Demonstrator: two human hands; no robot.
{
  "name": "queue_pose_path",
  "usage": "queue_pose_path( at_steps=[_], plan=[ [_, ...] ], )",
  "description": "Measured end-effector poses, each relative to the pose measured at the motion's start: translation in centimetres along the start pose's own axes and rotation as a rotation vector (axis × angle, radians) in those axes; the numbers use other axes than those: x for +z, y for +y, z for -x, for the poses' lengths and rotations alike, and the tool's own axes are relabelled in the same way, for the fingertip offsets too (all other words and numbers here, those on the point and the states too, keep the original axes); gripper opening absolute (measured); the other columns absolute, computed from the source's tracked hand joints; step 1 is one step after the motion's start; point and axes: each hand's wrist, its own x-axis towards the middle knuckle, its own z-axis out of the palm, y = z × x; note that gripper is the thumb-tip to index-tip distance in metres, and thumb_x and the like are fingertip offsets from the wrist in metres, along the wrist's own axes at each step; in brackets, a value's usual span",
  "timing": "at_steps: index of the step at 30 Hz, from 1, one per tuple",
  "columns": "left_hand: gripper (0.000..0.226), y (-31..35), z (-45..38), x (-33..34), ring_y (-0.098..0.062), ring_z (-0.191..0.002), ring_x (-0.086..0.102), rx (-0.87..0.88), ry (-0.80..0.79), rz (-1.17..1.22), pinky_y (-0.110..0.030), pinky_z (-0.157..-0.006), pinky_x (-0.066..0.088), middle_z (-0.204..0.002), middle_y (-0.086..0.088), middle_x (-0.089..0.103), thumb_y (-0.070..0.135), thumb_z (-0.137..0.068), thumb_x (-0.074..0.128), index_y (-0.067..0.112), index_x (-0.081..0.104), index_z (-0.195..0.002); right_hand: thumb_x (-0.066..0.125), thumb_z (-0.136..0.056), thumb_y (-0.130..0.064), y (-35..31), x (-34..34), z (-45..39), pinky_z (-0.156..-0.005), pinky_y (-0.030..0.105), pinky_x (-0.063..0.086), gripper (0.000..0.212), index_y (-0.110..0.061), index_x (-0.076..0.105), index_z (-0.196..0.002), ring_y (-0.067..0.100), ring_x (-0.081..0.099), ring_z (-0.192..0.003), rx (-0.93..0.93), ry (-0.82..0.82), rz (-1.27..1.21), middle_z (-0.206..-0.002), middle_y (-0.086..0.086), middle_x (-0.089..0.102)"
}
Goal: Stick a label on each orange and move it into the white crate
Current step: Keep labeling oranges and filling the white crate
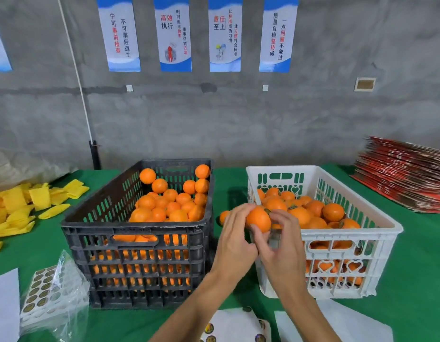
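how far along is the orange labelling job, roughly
Done: the white crate already holds a heap of oranges, several showing dark stickers. In hand: the left hand holds one orange near that crate's corner while the right hand works at its top. Left: the black crate is still well filled, so much remains, roughly half by appearance.

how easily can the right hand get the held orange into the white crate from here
Probably easily: the right hand and the orange are at the white crate's near-left rim, whose open top looks unobstructed.
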Motion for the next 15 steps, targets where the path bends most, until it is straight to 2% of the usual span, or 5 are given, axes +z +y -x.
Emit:
queue_pose_path(
  at_steps=[2,5,8,11,15],
  plan=[
    [0.065,1.0,-3.6,2.0,-0.002,-0.137,0.043,0.034,-0.029,-0.002,-0.016,-0.112,0.037,-0.144,0.020,0.047,0.024,-0.088,0.081,0.027,0.049,-0.145,0.069,-0.093,-0.043,0.5,-1.5,-3.3,-0.095,0.013,0.042,0.045,-0.017,0.058,-0.128,0.008,0.053,-0.118,0.001,0.047,0.081,-0.130,-0.004,0.056],
    [0.065,2.2,-7.9,5.2,-0.005,-0.140,0.039,0.031,-0.098,-0.026,-0.034,-0.118,0.037,-0.150,0.011,0.045,0.004,-0.091,0.067,0.024,0.046,-0.149,0.061,-0.098,-0.042,1.6,-3.4,-7.1,-0.092,0.028,0.047,0.039,-0.017,0.059,-0.129,0.011,0.053,-0.114,0.029,0.100,0.297,-0.125,-0.001,0.062],
    [0.059,3.3,-10.5,7.4,-0.013,-0.150,0.031,-0.022,-0.298,-0.026,-0.046,-0.123,0.032,-0.163,0.007,0.031,0.013,-0.103,0.048,0.031,0.032,-0.157,0.053,-0.103,-0.033,2.1,-4.4,-9.3,-0.106,0.035,0.045,0.038,-0.014,0.059,-0.135,0.020,0.054,-0.124,0.088,0.033,0.437,-0.133,0.005,0.064],
    [0.061,2.9,-12.0,6.8,-0.020,-0.156,0.016,0.052,-0.395,-0.320,-0.043,-0.127,0.020,-0.169,0.001,0.017,0.016,-0.105,0.045,0.032,0.025,-0.160,0.054,-0.103,-0.030,2.0,-4.2,-9.7,-0.113,0.034,0.039,0.040,-0.011,0.060,-0.138,0.020,0.055,-0.128,0.029,-0.042,0.431,-0.137,0.006,0.063],
    [0.060,0.7,-13.7,1.0,-0.024,-0.149,0.030,0.097,-0.308,-0.534,-0.039,-0.123,0.024,-0.159,-0.005,0.039,0.013,-0.095,0.059,0.019,0.042,-0.152,0.057,-0.103,-0.033,0.1,-1.8,-9.9,-0.109,0.033,0.041,0.040,-0.012,0.061,-0.137,0.019,0.055,-0.128,-0.031,-0.158,0.266,-0.136,0.004,0.064]
  ],
)
